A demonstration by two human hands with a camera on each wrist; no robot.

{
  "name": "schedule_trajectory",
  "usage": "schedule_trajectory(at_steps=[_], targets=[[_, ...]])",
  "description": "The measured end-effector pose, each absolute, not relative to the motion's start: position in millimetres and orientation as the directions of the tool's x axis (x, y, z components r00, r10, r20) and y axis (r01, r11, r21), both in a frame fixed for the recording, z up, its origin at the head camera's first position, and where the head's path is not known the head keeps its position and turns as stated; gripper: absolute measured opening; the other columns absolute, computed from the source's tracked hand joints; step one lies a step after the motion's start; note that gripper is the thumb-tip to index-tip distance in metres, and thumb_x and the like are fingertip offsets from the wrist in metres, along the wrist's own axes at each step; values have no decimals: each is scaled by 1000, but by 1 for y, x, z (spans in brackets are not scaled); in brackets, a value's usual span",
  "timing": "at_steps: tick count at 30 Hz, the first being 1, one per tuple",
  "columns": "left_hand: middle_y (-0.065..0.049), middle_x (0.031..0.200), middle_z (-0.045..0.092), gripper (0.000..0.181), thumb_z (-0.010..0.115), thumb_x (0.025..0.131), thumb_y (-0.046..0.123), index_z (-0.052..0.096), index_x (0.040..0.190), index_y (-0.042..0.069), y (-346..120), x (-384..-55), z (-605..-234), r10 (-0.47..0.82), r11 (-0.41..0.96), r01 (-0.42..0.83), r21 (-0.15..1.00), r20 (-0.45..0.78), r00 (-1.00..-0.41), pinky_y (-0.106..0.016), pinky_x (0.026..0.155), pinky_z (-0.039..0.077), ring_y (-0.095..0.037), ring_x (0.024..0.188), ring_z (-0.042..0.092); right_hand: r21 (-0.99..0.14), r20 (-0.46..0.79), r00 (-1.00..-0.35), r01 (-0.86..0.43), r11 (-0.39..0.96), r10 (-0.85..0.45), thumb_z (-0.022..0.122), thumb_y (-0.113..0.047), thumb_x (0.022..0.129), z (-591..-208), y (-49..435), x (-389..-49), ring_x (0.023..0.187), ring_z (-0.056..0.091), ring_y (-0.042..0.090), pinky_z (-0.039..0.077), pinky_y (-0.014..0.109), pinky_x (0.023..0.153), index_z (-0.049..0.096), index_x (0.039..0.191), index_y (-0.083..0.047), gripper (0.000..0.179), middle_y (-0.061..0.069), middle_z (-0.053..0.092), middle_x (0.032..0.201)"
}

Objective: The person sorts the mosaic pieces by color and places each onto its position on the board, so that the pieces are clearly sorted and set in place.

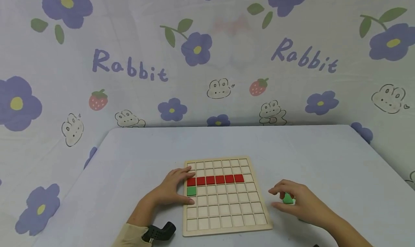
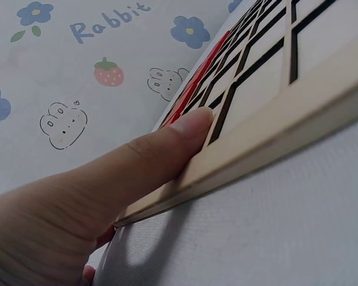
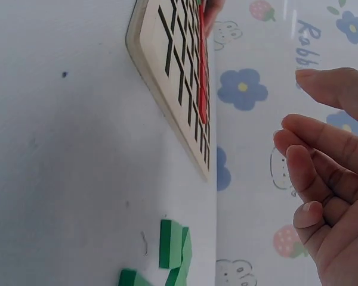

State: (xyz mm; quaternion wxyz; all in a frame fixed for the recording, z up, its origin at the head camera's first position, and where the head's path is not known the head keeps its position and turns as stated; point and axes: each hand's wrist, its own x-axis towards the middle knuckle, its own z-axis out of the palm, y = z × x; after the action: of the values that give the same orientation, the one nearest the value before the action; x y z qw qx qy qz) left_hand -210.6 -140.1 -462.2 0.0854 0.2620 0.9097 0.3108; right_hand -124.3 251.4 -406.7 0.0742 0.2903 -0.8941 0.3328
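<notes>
A square wooden grid board lies on the table. Across its third row runs a line of several red tiles, and one green tile sits below the leftmost red one. My left hand rests on the board's left edge, its thumb laid nearly straight over the wooden rim and its other fingertips touching farther up. To the right of the board, my right hand hovers with loosely bent fingers and thumb apart, holding nothing. Loose green tiles lie on the table near it, partly hidden by the hand in the head view.
The white table extends around the board. Behind it hangs a cloth printed with flowers and rabbits. A black wrist strap is on the left wrist.
</notes>
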Motion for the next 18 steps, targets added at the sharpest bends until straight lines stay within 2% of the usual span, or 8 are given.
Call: schedule_trajectory(at_steps=[6,14,18], targets=[[-5,153,28,86,81,66,45,44,139,16,-140,-209,-460,531,667,422,614,7,-848,-60,110,19,-35,140,19,-548,383,-812,-583,600,-440,76,-15,76,-411,260,-119,70,50,3,41,20,57,69,98,-13,23,-9,60,86],[-6,153,27,87,81,67,44,43,140,15,-141,-208,-461,539,664,430,612,8,-842,-60,110,19,-35,140,19,-560,355,-841,-541,627,-409,77,-15,75,-415,269,-114,73,50,2,39,20,57,68,97,-14,23,-11,60,86],[-6,153,28,87,80,67,45,43,140,16,-140,-209,-461,538,659,428,618,9,-843,-60,110,19,-35,140,19,-554,376,-835,-551,624,-403,77,-13,74,-419,273,-110,73,50,2,38,20,56,67,96,-15,24,-10,61,87]])
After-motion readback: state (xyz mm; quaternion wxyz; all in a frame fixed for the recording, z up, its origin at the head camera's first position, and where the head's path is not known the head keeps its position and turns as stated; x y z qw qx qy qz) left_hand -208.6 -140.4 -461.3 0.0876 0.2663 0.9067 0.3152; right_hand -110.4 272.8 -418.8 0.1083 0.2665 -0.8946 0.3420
